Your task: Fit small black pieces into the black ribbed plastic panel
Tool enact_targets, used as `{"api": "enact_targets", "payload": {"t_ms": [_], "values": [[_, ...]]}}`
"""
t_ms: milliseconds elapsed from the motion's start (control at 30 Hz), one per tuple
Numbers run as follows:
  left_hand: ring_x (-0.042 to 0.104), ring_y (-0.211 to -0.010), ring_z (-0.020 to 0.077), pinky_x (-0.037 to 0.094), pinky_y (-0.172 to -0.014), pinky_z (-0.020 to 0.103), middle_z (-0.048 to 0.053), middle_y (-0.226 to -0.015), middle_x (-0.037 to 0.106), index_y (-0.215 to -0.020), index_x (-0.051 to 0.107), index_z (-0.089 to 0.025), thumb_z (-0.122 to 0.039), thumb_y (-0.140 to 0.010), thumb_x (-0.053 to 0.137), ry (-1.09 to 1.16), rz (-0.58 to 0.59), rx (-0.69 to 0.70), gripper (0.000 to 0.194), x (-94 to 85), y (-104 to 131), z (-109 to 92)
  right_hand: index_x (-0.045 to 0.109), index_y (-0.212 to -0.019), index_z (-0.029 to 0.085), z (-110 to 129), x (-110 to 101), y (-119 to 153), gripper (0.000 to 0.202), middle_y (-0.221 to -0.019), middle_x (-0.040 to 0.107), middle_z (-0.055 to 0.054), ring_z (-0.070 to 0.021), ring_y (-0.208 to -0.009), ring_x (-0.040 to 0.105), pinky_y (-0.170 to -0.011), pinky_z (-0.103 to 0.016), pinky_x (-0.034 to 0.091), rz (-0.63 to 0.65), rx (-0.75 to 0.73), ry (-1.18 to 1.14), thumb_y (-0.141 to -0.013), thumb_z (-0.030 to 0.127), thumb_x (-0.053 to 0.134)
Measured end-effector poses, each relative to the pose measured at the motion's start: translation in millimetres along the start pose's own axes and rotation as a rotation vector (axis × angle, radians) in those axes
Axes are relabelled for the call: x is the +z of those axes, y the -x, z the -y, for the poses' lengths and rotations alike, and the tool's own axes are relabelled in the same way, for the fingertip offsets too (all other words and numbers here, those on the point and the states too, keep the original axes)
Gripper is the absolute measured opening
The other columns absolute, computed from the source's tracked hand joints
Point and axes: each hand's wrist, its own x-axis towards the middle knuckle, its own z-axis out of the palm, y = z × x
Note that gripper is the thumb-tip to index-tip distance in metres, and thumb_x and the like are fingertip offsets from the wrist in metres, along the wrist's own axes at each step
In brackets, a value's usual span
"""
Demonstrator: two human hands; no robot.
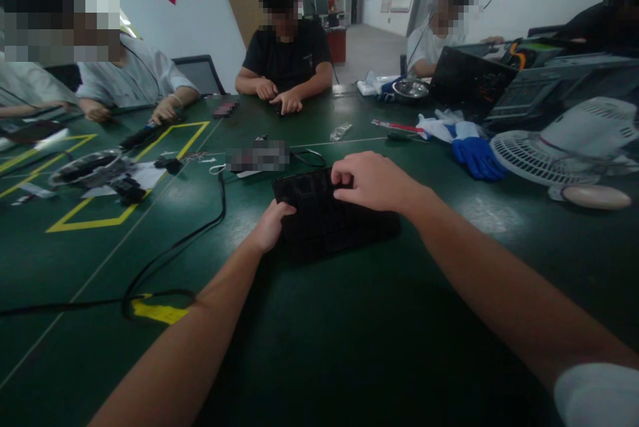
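Observation:
A flat, dark black rectangular device [319, 214] lies on the green table in front of me; its surface is too dark to make out its exact kind. My left hand [272, 226] grips its left edge, thumb on top and the other fingers hidden beneath or behind. Over the far edge of the device, my right hand [372, 181] is curled with thumb and fingers drawn together. Whether anything small sits between those fingertips cannot be seen.
A black cable [222, 207] loops across the table at left. Yellow tape [90, 222] frames bundled parts there. At right are blue-and-white gloves [472, 151], a white fan [564, 141] and a metal bowl [410, 88]. Several people sit around the table.

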Motion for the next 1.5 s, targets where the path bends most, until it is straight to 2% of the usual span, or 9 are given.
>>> {"api": "enact_targets", "payload": {"t_ms": [167, 333, 433, 600, 933, 1100, 1200, 1500], "values": [[0.066, -0.113, 0.0397, 0.057, -0.099, 0.056, 0.007, -0.107, 0.074, -0.108, 0.067, -0.022, -0.042, -0.065, 0.062, 0.015, 0.01, 0.009, 0.048, 0.9, 0, 0, 0.074, -0.092, 0.022, 4, 2, 0, 0.012, -0.093, 0.072, -0.004, -0.0188, -0.081, 0.058, -0.068, -0.033, 0.032, -0.037, 0.022, 0.046, -0.093, 0.033, 0.074], [0.064, -0.12, 0.0422, 0.057, -0.1, 0.056, 0.008, -0.111, 0.075, -0.105, 0.068, -0.022, -0.042, -0.064, 0.062, -0.012, 0.017, 0.041, 0.047, -0.8, -2, 3, 0.074, -0.091, 0.021, 0, 1, -1, 0.01, -0.091, 0.073, -0.004, -0.0184, -0.081, 0.059, -0.071, -0.033, 0.034, -0.019, 0.009, 0.0, -0.095, 0.03, 0.071], [0.063, -0.12, 0.0412, 0.057, -0.101, 0.055, 0.007, -0.112, 0.074, -0.104, 0.067, -0.022, -0.041, -0.064, 0.062, -0.016, 0.005, 0.045, 0.044, -2.0, -3, 4, 0.075, -0.094, 0.021, -5, 1, -2, 0.006, -0.09, 0.073, -0.002, -0.0175, -0.081, 0.061, -0.074, -0.032, 0.036, -0.002, -0.016, -0.052, -0.094, 0.024, 0.07], [0.064, -0.118, 0.0396, 0.056, -0.101, 0.054, 0.006, -0.112, 0.074, -0.107, 0.067, -0.023, -0.041, -0.066, 0.061, -0.005, 0.012, 0.028, 0.046, -2.3, -2, 5, 0.076, -0.1, 0.02, -12, 3, -3, 0.01, -0.088, 0.075, -0.001, -0.0166, -0.08, 0.063, -0.075, -0.031, 0.038, -0.007, -0.057, -0.094, -0.09, 0.02, 0.071], [0.065, -0.117, 0.0413, 0.057, -0.098, 0.054, 0.006, -0.106, 0.075, -0.108, 0.071, -0.024, -0.042, -0.069, 0.062, -0.088, -0.045, 0.066, 0.043, -3.0, -1, 5, 0.078, -0.101, 0.019, -8, -2, -1, 0.015, -0.092, 0.076, -0.003, -0.0164, -0.078, 0.064, -0.072, -0.03, 0.039, 0.017, -0.025, -0.126, -0.086, 0.019, 0.075], [0.065, -0.12, 0.041, 0.056, -0.102, 0.054, 0.007, -0.114, 0.075, -0.11, 0.068, -0.022, -0.04, -0.066, 0.062, -0.014, 0.018, 0.032, 0.048, -0.3, 1, 1, 0.077, -0.101, 0.019, -9, -1, -1, 0.015, -0.093, 0.075, -0.003, -0.016, -0.078, 0.063, -0.071, -0.03, 0.039, 0.02, -0.042, -0.119, -0.086, 0.022, 0.074], [0.064, -0.121, 0.0404, 0.056, -0.102, 0.054, 0.007, -0.116, 0.074, -0.109, 0.066, -0.022, -0.041, -0.065, 0.06, -0.021, 0.014, 0.022, 0.048, -0.1, 1, 1, 0.075, -0.096, 0.019, -8, -1, -1, 0.012, -0.091, 0.074, -0.003, -0.0166, -0.077, 0.061, -0.071, -0.031, 0.038, 0.013, -0.041, -0.1, -0.085, 0.023, 0.073], [0.063, -0.121, 0.0392, 0.054, -0.104, 0.052, 0.007, -0.115, 0.075, -0.109, 0.065, -0.022, -0.04, -0.064, 0.06, 0.002, 0.055, 0.059, 0.049, 1.2, 0, 0, 0.069, -0.087, 0.02, -2, 2, 0, 0.007, -0.088, 0.07, -0.003, -0.0167, -0.076, 0.055, -0.071, -0.032, 0.034, -0.032, -0.049, -0.022, -0.085, 0.025, 0.072]]}}
